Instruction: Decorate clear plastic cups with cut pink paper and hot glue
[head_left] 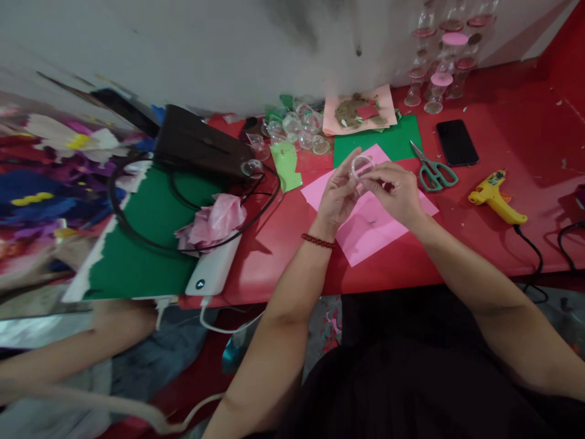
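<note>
My left hand is closed around a small clear plastic cup, its round rim turned up toward me. At the near side of that rim, the fingers of my right hand are pinched together against the cup. Below both hands lies a sheet of pink paper on the red table. Just right of my right hand, green-handled scissors rest with the blades pointing away. A yellow glue gun lies farther right, its cord running off the table edge.
A black phone lies beyond the scissors. Stacked clear cups stand at the back right; loose cups cluster at the back. Left are a dark brown case, a looped cable and a white power bank. A co-worker's arm reaches in.
</note>
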`<state>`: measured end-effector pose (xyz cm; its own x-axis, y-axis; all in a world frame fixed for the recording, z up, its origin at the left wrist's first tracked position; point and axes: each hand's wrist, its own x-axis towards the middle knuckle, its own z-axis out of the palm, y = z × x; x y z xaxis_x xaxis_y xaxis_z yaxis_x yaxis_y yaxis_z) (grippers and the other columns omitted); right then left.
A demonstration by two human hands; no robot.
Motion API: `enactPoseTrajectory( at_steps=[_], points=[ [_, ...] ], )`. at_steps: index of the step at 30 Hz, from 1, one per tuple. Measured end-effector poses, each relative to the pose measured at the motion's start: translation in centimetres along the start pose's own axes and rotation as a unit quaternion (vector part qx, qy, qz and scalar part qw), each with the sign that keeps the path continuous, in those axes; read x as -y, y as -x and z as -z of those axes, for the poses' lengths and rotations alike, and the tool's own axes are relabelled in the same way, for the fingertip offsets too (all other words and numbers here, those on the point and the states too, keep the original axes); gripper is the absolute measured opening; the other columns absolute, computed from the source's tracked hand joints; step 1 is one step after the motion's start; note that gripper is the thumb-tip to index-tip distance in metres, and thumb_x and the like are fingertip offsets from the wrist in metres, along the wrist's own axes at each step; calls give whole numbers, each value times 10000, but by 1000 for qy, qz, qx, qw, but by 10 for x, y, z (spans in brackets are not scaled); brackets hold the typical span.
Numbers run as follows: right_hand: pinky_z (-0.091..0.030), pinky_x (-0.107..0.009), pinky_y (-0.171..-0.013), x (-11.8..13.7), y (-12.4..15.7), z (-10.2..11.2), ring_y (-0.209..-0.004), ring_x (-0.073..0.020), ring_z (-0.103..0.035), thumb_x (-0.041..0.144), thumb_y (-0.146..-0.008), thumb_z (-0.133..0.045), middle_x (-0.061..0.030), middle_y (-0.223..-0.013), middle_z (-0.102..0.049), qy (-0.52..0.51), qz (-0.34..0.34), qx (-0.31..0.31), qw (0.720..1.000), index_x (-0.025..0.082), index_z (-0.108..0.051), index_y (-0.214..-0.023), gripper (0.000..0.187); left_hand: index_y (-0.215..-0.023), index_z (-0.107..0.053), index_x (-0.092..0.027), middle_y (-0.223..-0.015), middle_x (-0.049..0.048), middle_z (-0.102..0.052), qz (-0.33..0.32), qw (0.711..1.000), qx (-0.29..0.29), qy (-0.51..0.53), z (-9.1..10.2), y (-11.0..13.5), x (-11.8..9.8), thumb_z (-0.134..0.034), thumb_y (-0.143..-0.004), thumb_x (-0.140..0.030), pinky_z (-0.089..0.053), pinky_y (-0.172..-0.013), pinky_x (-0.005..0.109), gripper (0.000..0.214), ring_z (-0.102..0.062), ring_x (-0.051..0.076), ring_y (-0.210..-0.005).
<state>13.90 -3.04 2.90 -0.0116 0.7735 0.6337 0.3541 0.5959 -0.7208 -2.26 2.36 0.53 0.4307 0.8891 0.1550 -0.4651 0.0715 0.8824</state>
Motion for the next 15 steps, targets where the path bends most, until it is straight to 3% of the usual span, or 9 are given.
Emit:
enactPoseTrajectory(
  at_steps=[10, 15],
  points=[
    [-509, -323, -748, -1, 6, -6, -814, -161, -620, 219, -1033, -607, -36, -936, -722, 16, 19, -27, 999, 230, -670, -853, 192, -1590, -539, -441, -1692, 1, -548, 18, 1000, 9, 13, 0, 4, -2, -886, -862, -326, -558, -1197, 354, 814, -526, 274, -1568],
    [-501, -317, -715, -1, 3, -8, -782, -152, -597, 225, -958, -717, -19, -893, -699, -45, -14, -16, 999, 234, -681, -844, 120, -1579, -551, -441, -1679, 5, -560, 18, 1000, -5, 7, -1, 3, 1, -893, -866, -351, -554, -1204, 354, 797, -536, 276, -1559]
  ],
)
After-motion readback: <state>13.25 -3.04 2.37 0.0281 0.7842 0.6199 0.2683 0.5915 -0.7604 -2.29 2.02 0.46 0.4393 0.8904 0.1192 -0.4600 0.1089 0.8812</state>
